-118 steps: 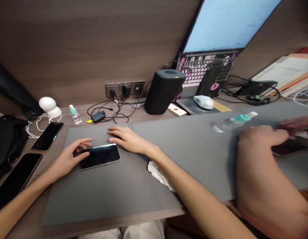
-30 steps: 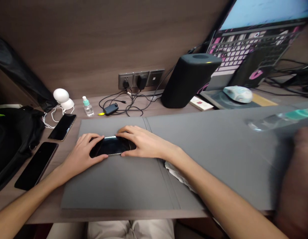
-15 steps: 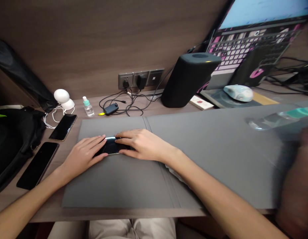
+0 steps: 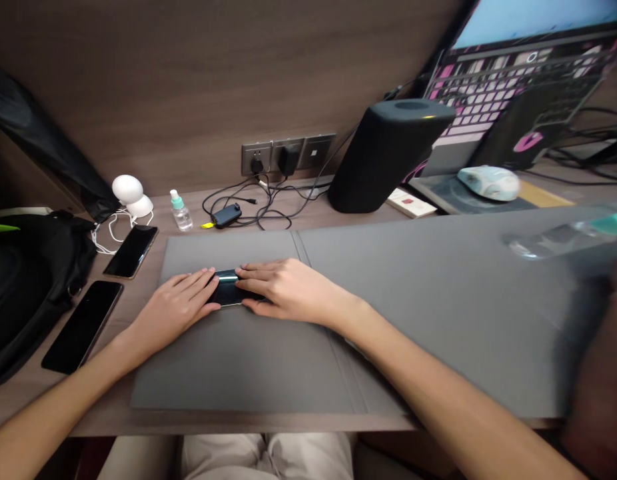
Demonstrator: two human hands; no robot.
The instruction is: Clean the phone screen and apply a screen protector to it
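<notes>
A dark phone (image 4: 227, 288) lies crosswise on the grey desk mat (image 4: 248, 373), and only its middle shows. My left hand (image 4: 181, 305) lies flat over its left end with the fingers stretched out. My right hand (image 4: 283, 290) covers its right end the same way, with the thumb along the near edge. The fingertips of both hands almost meet above the screen.
Two more dark phones (image 4: 131, 251) (image 4: 82, 325) lie left of the mat beside a black bag (image 4: 23, 280). Behind are a small spray bottle (image 4: 180, 210), cables (image 4: 253, 207), a black speaker (image 4: 388, 153), a laptop (image 4: 513, 87) and a mouse (image 4: 488, 182). Another person's blurred arm (image 4: 598, 380) fills the right edge.
My hands have slid inward from the phone's ends and now cover most of it. Earlier the phone lay nearer me with its whole screen showing.
</notes>
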